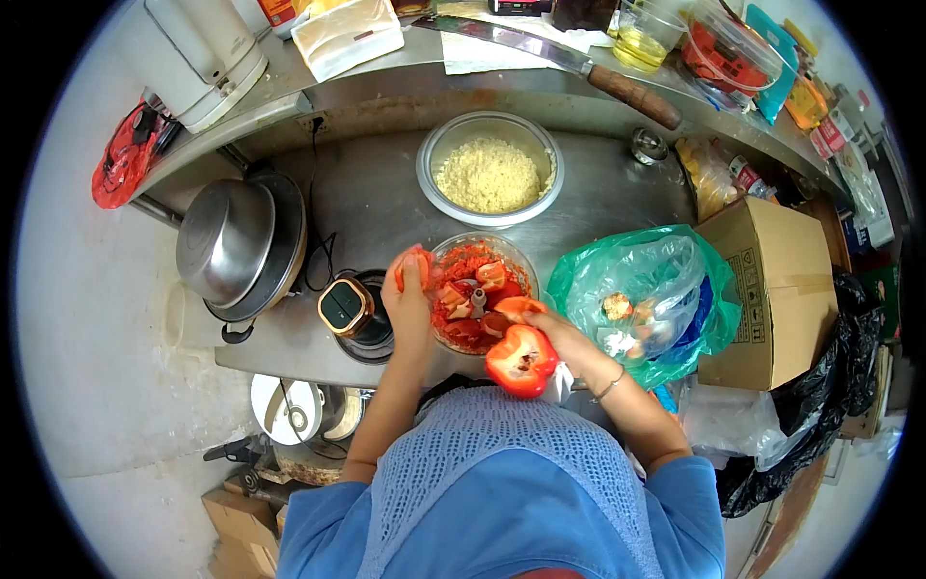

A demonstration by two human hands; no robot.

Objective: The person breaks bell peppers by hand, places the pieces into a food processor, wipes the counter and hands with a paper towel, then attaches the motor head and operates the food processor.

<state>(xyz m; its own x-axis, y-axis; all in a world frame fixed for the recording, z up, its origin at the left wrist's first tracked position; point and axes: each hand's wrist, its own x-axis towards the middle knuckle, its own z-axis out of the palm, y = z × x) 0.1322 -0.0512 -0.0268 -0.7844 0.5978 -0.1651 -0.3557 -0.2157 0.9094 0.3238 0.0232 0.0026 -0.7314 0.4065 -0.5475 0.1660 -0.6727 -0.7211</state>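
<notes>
My left hand [409, 301] is closed on a red bell pepper piece [422, 259] beside the left rim of a clear chopper bowl. My right hand [564, 340] grips a large cut red bell pepper [522, 365], its pale seedy core showing. Another orange-red pepper piece [519, 306] lies against those fingers, over the bowl's edge. Inside the clear chopper bowl [530, 265], pepper chunks sit around a central blade post [477, 300], with chopped red bits along the wall. The chopper's black and gold motor head [346, 305] stands left of my left hand.
Behind the chopper bowl stands a metal bowl [431, 198] of chopped pale yellow bits. A green plastic bag [579, 261] and cardboard box [796, 299] are at right. Stacked metal pans [227, 241] stand left. A large knife [540, 45] lies on the shelf, its wooden handle overhanging.
</notes>
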